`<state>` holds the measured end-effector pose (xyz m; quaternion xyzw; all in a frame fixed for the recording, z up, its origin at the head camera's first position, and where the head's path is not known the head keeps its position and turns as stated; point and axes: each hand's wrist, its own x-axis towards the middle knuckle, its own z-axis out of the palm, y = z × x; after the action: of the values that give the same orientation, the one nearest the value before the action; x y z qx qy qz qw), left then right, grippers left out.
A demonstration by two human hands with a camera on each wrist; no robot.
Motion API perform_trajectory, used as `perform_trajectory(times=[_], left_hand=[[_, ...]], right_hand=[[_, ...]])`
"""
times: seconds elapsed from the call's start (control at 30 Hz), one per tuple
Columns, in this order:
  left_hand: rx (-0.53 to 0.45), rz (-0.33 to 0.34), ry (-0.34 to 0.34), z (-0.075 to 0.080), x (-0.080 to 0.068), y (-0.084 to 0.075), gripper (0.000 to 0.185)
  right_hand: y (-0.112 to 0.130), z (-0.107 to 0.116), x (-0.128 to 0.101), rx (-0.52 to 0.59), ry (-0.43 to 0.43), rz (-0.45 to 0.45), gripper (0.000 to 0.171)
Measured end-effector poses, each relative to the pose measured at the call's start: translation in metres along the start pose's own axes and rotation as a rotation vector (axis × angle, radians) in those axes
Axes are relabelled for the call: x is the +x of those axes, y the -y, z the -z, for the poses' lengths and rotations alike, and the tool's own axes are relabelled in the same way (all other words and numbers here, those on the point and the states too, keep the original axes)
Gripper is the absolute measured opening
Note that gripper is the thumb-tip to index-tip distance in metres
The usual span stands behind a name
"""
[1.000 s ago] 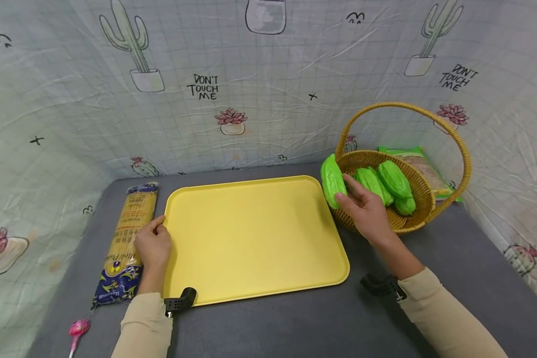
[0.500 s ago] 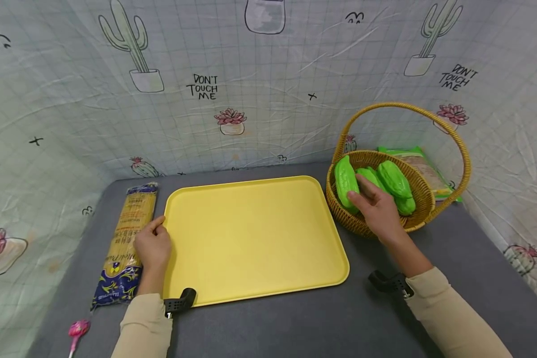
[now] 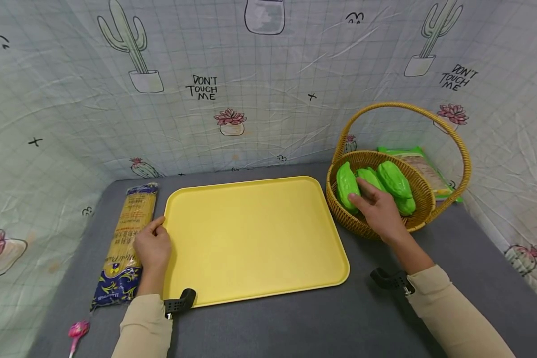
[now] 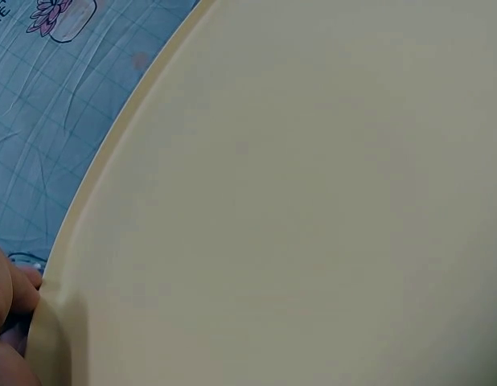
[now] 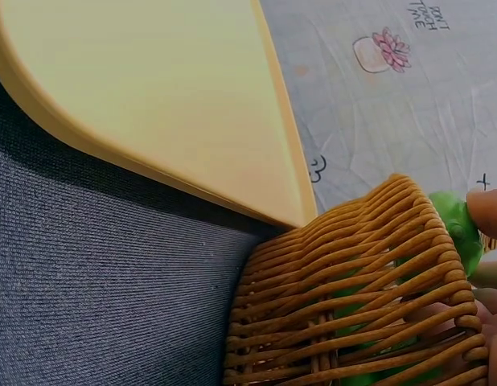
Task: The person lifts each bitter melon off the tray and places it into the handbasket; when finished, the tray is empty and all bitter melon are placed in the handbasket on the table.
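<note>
In the head view my right hand (image 3: 380, 209) pinches a shiny green star fruit (image 3: 347, 186) between thumb and fingers, low inside the left part of a wicker basket (image 3: 355, 228). Several more green star fruits (image 3: 395, 180) lie beside it. The right wrist view shows the thumb against the green fruit (image 5: 456, 229) over the woven basket rim (image 5: 425, 217); the other fingers are partly behind the weave. My left hand (image 3: 153, 246) holds the left rim of a yellow tray (image 3: 255, 233), its curled fingers right at the edge. Nothing lies on the tray.
A pack of spaghetti (image 3: 127, 233) lies left of the tray, close to the left hand. Nearer the front is a pink lollipop (image 3: 78, 329). The basket's tall handle (image 3: 461, 144) arches up, and a green-edged bag (image 3: 420, 164) lies behind the basket.
My right hand has moved right and down with the star fruit, from beside the tray's far right corner into the basket. The left hand stays at the tray rim.
</note>
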<state>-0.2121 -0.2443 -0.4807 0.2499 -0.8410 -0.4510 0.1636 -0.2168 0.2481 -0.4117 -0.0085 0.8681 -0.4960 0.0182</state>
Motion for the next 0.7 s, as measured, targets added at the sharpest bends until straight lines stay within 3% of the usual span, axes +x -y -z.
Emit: perform_trajectory(times=[0.4,0.7], left_hand=[[-0.016,0.006,0.020,0.0032,-0.0002,-0.0018,0.038],[-0.008,-0.017,-0.001,0.0026,-0.0013,-0.0007,0.037]], right_hand=[[0.0011,-0.0008,0.0026,-0.046,0.049,-0.025,0.074],[0.0023,-0.0014,0.0024,-0.067,0.068,-0.021,0.074]])
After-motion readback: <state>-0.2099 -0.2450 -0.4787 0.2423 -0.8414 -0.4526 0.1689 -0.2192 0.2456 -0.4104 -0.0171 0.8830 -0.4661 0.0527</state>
